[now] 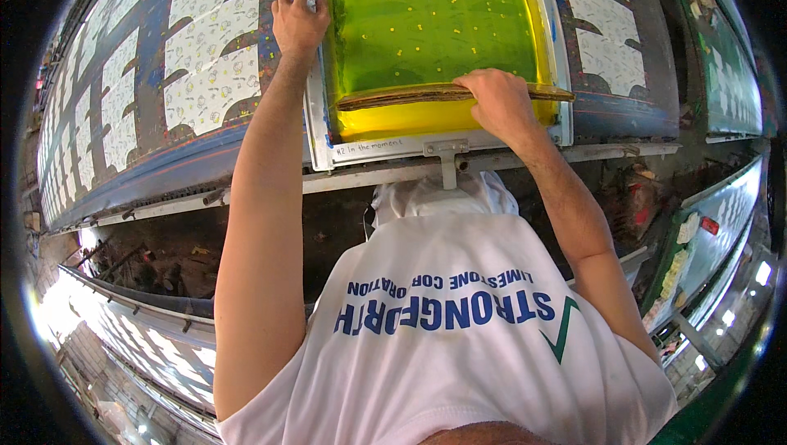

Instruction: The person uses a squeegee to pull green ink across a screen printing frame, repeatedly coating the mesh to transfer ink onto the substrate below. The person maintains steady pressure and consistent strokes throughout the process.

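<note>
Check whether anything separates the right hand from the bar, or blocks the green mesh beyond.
Nothing visible: the right hand holds the bar, the mesh beyond shows no obstacle, and the left hand is at the frame.

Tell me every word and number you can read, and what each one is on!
I won't copy the words, but here's where they are:
Big blue lettering, upside down here, on the white shirt, beside a green tick mark.
Small dark handwriting on the pale frame's near edge.
Tiny marks on the white patterned pieces: too small to read.
</note>
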A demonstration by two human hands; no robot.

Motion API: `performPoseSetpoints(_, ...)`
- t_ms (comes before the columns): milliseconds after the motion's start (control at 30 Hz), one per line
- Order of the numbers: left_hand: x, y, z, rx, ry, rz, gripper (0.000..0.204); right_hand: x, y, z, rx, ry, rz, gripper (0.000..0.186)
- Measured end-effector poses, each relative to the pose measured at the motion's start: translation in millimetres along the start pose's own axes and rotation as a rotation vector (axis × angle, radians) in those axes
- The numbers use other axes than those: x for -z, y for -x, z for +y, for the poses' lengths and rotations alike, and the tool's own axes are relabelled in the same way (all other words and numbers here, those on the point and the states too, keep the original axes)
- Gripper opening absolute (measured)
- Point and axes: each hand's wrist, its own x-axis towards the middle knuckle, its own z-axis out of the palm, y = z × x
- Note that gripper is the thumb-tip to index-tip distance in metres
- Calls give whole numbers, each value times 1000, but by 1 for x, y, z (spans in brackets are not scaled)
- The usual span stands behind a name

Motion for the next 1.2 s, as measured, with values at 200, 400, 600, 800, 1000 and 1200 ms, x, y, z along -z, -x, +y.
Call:
performPoseSetpoints(200, 1, 3, -2, 9, -28, -26, 37, -7, 20, -12, 0, -17, -126, 30)
performPoseSetpoints(400, 1, -5, -4, -43, -83, 0, 34, -9, 43, -10, 114, -78, -176, 52)
performPoseSetpoints(600, 5, -8, -1, -22, -106, -51, 31, -11, 53, 2, 371, 73, -209, 53)
performPoseSetpoints(800, 10, -10, 7, -27, -149, -81, 29, 3, 64, 68, 440, -250, -132, 56)
performPoseSetpoints(1000, 12, -10, 9, -22, -165, -92, 31, 21, 51, 197, -249, -291, 86, 55)
performPoseSetpoints(1200, 14, -8, 10, 64, -63, -118, 31, -8, 38, 231, -474, -448, 116, 68)
